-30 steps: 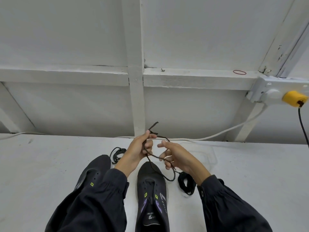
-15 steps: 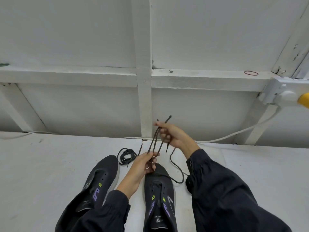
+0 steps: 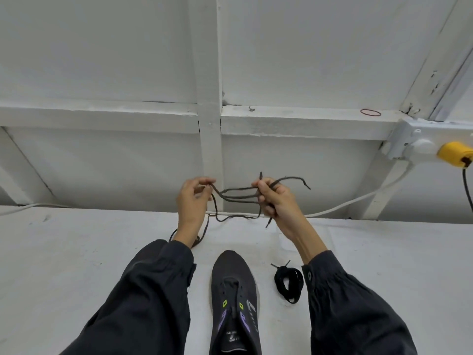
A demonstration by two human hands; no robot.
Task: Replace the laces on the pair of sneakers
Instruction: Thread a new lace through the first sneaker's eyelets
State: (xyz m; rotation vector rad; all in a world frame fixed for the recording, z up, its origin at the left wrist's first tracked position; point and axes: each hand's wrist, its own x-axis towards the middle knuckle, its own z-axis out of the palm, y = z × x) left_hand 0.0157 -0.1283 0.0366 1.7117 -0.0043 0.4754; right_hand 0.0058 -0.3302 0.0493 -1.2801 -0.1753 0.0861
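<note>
In the head camera's view, the left hand (image 3: 193,202) and the right hand (image 3: 279,201) are held up over the far part of the tabletop (image 3: 76,265). The left is at 9 o'clock from the right and well apart from it. The left hand's thumb and forefinger are curled together, pinching a thin dark lace (image 3: 238,193) where it bends. The right hand is closed in a fist round several strands of the same lace.

Between the hands the strands run nearly level and slack, and one loop sags below them toward 6 o'clock. Tipped ends stick out of the right fist toward 12 o'clock and 2 o'clock, and another hangs out below it toward 6 o'clock. I cannot tell whether this is one lace or two. A further stretch drops from the left fingers and passes behind the left wrist, where it is hidden.

A dark sneaker (image 3: 234,298) lies on the tabletop at 6 o'clock from the hands, between the left sleeve (image 3: 143,303) and the right sleeve (image 3: 345,308). Its toe points to 12 o'clock, and it has green and purple marks beside the eyelets. A coiled black lace (image 3: 289,281) lies on the tabletop at 3 o'clock from the sneaker, near it but apart, close to the right cuff.

A white cable (image 3: 343,206) runs along the back edge of the tabletop and rises toward 2 o'clock to a socket box (image 3: 414,147). A yellow plug (image 3: 454,153) sits in the box, with a black cord (image 3: 467,190) hanging from it. A red rubber band (image 3: 370,112) lies on the ledge at 1 o'clock from the hands. A white post (image 3: 210,111) stands on the wall behind them.
</note>
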